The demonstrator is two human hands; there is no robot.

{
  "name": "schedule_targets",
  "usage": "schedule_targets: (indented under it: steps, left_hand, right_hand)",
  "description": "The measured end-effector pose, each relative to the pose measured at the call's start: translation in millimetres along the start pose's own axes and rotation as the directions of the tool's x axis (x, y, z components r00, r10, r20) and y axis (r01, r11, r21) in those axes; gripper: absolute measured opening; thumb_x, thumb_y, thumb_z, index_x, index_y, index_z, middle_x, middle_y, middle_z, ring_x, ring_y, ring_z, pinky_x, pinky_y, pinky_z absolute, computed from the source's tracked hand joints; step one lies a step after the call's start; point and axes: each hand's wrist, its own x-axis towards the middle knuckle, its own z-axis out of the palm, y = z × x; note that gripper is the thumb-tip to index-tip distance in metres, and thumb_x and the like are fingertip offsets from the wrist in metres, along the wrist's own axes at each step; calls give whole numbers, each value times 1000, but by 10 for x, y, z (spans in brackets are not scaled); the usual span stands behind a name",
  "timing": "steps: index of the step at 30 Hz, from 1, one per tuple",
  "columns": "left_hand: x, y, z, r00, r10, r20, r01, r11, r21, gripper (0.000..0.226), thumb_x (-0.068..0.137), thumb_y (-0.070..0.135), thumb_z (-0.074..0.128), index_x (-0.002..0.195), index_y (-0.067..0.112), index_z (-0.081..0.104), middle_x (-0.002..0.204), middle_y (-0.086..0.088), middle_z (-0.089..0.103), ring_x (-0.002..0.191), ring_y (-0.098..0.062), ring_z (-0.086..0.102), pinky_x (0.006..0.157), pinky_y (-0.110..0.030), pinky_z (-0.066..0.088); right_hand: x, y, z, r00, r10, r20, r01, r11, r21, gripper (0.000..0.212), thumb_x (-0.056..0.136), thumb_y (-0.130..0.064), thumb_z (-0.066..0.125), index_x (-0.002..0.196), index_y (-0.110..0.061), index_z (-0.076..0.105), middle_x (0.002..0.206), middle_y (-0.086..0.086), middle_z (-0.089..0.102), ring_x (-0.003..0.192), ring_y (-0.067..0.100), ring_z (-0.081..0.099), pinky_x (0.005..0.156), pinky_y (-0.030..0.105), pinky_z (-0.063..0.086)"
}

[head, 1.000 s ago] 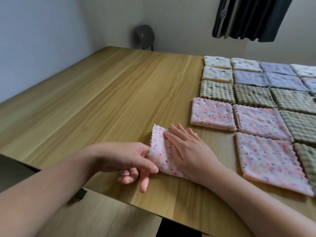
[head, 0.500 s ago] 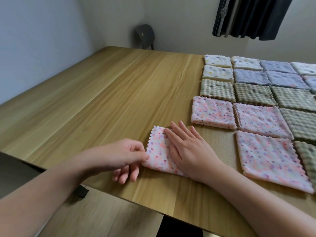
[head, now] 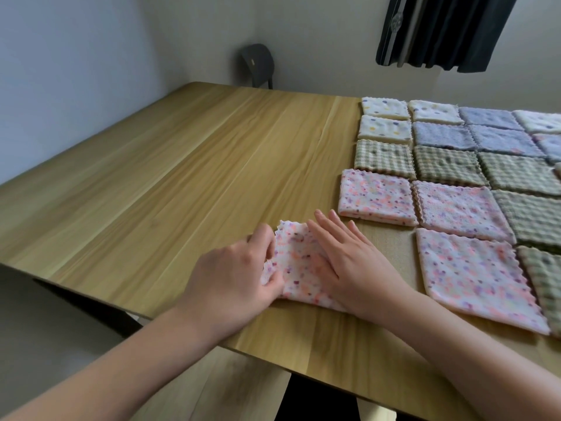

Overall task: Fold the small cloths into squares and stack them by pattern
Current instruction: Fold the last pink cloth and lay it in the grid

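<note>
A small pink speckled cloth (head: 296, 262) lies partly folded near the front edge of the wooden table (head: 182, 177). My right hand (head: 346, 262) presses flat on its right half, fingers straight. My left hand (head: 239, 275) grips the cloth's left edge with curled fingers. To the right lie folded squares laid side by side: pink speckled ones (head: 376, 196), green checked ones (head: 384, 156), blue ones (head: 440, 136) and cream dotted ones (head: 384, 107).
The table's front edge runs just below my hands, with floor beneath. A dark chair back (head: 258, 65) stands behind the far edge. A dark curtain (head: 440, 28) hangs at the upper right. The left half of the table is bare wood.
My left hand has moved up and right onto the cloth's left edge and now grips it. My right hand stays pressed on the cloth.
</note>
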Motion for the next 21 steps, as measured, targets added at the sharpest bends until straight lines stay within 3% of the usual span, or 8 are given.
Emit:
schedule_targets:
  steps: [4, 7, 8, 10, 12, 14, 16, 21]
  left_hand:
    - [-26, -28, 104, 1000, -10, 26, 9, 998, 59, 29, 77, 26, 65, 81, 27, 36, 70, 11, 46, 54, -12, 37, 43, -23, 23]
    - [63, 82, 119, 991, 78, -106, -79, 997, -10, 15, 71, 16, 64, 80, 20, 51, 77, 8, 51, 60, -11, 42, 46, -22, 33]
    - [116, 142, 159, 986, 109, -123, -114, 993, -35, 10, 75, 19, 55, 85, 18, 56, 85, 6, 55, 69, -14, 51, 55, -28, 43]
    - [214, 320, 254, 991, 125, -45, -128, 990, -63, 40, 81, 31, 35, 107, 16, 61, 115, -2, 60, 105, -22, 59, 88, -39, 48]
    - [306, 496, 365, 983, 96, 157, -89, 995, -55, 74, 81, 50, 11, 141, 17, 40, 153, -8, 33, 142, -23, 28, 117, -38, 17]
    - [366, 622, 518, 936, 74, 344, -72, 997, -19, 89, 75, 61, -8, 153, 23, 6, 162, -5, 1, 148, -18, -2, 117, -36, -9]
    - [431, 727, 623, 916, 100, 388, -129, 990, 49, 81, 82, 64, -7, 153, 24, -8, 161, -6, -9, 148, -18, -10, 115, -38, -15]
    - [608, 1010, 725, 896, 146, 419, -175, 984, 31, 69, 99, 53, 21, 153, 23, -9, 160, -8, -15, 147, -20, -15, 118, -42, -12]
  right_hand:
    - [-112, 34, -6, 999, -30, 26, 31, 998, -63, 79, 86, -55, -2, 152, -20, 22, 161, -1, 12, 149, 17, 3, 115, 27, -8]
    - [-144, 150, -44, 995, -50, -85, 35, 984, -173, 59, 95, -43, 22, 134, -12, 53, 148, 9, 44, 141, 27, 34, 115, 38, 14]
    - [-158, 199, -49, 989, -55, -135, 30, 982, -186, 52, 96, -38, 27, 128, -11, 58, 142, 10, 50, 137, 28, 41, 115, 38, 18]
    - [-219, 307, -82, 979, -32, -202, 3, 990, -143, 46, 95, -33, 31, 123, -11, 62, 140, 8, 53, 136, 27, 42, 116, 37, 19]
    - [-307, 438, -150, 966, 0, -259, -25, 995, -93, 45, 94, -30, 33, 123, -11, 61, 143, 7, 50, 138, 26, 39, 114, 39, 20]
    - [-411, 602, -239, 959, 46, -281, -72, 994, -84, 45, 93, -28, 37, 127, -11, 58, 147, 6, 46, 141, 24, 33, 114, 41, 18]
    - [-511, 775, -324, 958, 123, -258, -148, 986, -80, 53, 93, -35, 29, 136, -13, 51, 153, 4, 36, 145, 17, 20, 117, 39, 13]
    - [-732, 1090, -375, 923, 374, -85, -382, 918, -104, 64, 92, -47, 12, 152, -27, 19, 161, -5, 7, 148, 11, -4, 119, 37, 0]
